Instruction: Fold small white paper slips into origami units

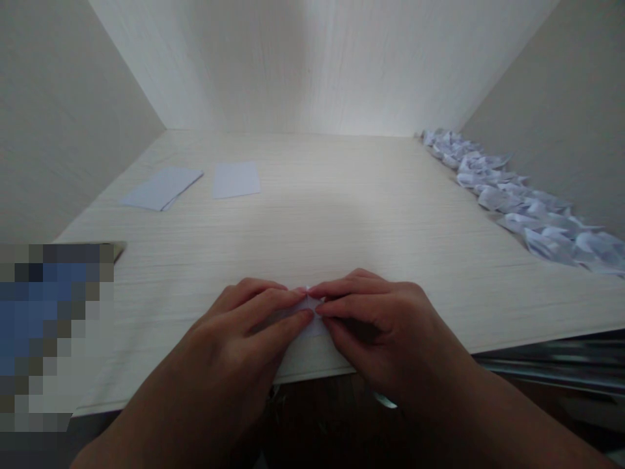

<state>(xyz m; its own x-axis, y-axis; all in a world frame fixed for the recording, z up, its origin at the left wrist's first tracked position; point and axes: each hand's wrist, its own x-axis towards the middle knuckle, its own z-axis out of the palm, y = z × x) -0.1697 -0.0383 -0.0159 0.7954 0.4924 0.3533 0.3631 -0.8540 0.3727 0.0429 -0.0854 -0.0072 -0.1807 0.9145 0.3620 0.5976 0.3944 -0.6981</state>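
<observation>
- Left hand (237,332): fingers drawn close, thumb and fingertips pressing on the small paper piece (313,327).
- Right hand (390,319): fingertips narrowed on the same piece, meeting your left; this two-sided grip likely keeps it steady.
- The piece sits near the front edge of the table (342,228), probably for close work.
- Paper stack (161,187) and lone sheet (237,180) lie back left, presumably off your wrists' path.
- Folded papers (532,208) line the right wall, apparently kept together; the frame cuts their near end.
- Your fingers hide most creases; pixelation masks the object at lower left (53,326).
</observation>
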